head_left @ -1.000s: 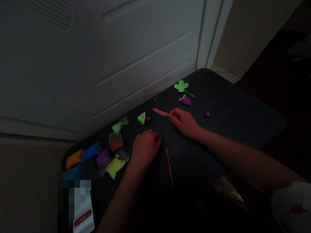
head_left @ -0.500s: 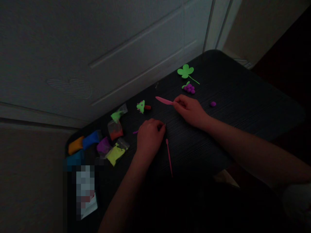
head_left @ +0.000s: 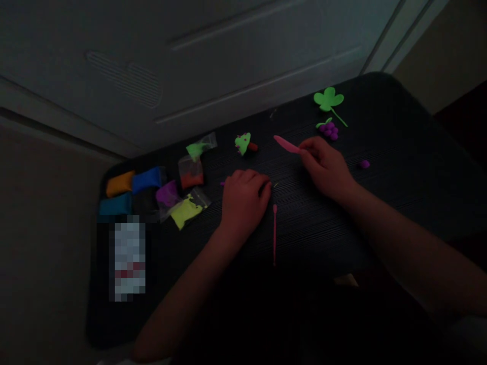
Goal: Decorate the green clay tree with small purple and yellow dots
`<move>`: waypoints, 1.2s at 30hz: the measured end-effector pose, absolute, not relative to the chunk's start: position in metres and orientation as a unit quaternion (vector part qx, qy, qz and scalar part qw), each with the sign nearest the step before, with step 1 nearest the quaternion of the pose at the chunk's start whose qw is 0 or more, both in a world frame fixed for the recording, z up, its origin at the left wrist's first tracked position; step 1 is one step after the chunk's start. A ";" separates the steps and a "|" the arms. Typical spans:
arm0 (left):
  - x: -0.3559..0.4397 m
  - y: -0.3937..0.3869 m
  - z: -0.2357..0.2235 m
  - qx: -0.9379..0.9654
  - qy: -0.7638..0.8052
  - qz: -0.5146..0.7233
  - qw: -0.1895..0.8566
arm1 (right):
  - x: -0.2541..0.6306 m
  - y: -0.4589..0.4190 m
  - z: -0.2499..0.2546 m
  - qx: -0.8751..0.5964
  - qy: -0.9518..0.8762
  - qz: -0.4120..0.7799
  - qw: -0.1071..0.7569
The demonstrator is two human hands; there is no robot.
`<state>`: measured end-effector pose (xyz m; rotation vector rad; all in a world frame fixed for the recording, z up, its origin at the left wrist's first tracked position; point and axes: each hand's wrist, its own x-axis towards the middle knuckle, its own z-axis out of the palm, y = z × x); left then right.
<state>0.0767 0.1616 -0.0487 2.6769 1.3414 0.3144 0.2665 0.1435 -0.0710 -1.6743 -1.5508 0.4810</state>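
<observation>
My right hand [head_left: 327,166] pinches the handle of a pink plastic clay knife [head_left: 286,144], its blade pointing left above the dark table. My left hand [head_left: 245,200] rests palm down on the table with curled fingers, thumb and forefinger close together; whatever lies under it is hidden. A thin purple piece [head_left: 222,183] sticks out at its left side. Just right of its fingertips lies a tiny yellowish bit [head_left: 276,185]. Below that is a thin pink modelling stick [head_left: 274,235]. A green clay tree [head_left: 242,144] with a red-brown trunk lies beyond the left hand.
Bags of coloured clay, among them orange [head_left: 120,183], blue [head_left: 147,180] and yellow [head_left: 185,213], lie at the left by a blurred white packet [head_left: 130,258]. A green clover [head_left: 327,100], purple clay grapes [head_left: 329,130] and a purple lump [head_left: 364,164] lie at the right. A white panelled door stands behind the table.
The view has swung, shifting most objects up and many to the right. A small gap now shows between my left fingertips and the yellowish bit. My right hand still holds the knife.
</observation>
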 end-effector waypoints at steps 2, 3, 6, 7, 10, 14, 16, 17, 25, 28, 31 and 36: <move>0.072 0.158 -0.049 0.885 0.446 0.119 0.059 | 0.265 0.142 -0.070 -0.664 -0.611 0.177 0.393; 0.069 0.155 -0.050 0.885 0.445 0.127 0.057 | 0.265 0.142 -0.070 -0.665 -0.614 0.172 0.389; 0.063 0.145 -0.055 0.888 0.431 0.148 0.062 | 0.264 0.141 -0.070 -0.667 -0.625 0.162 0.372; 0.062 0.142 -0.058 0.891 0.422 0.154 0.065 | 0.264 0.141 -0.070 -0.668 -0.625 0.159 0.370; 0.064 0.137 -0.064 0.907 0.378 0.165 0.080 | 0.264 0.142 -0.073 -0.675 -0.611 0.171 0.376; 0.068 0.137 -0.068 0.920 0.342 0.167 0.091 | 0.265 0.143 -0.075 -0.689 -0.575 0.208 0.389; 0.067 0.138 -0.067 0.919 0.347 0.167 0.087 | 0.265 0.143 -0.076 -0.692 -0.571 0.207 0.390; 0.066 0.138 -0.066 0.918 0.349 0.168 0.084 | 0.265 0.143 -0.076 -0.693 -0.572 0.206 0.389; 0.034 0.163 -0.051 0.877 0.431 0.204 0.050 | 0.264 0.144 -0.078 -0.696 -0.564 0.200 0.396; 0.016 0.180 -0.044 0.872 0.445 0.189 0.069 | 0.265 0.145 -0.079 -0.696 -0.565 0.194 0.399; 0.002 0.187 -0.040 0.887 0.426 0.144 0.106 | 0.264 0.144 -0.076 -0.694 -0.573 0.189 0.393; -0.009 0.178 -0.046 0.885 0.437 0.135 0.080 | 0.252 0.121 -0.066 -0.683 -0.611 0.199 0.347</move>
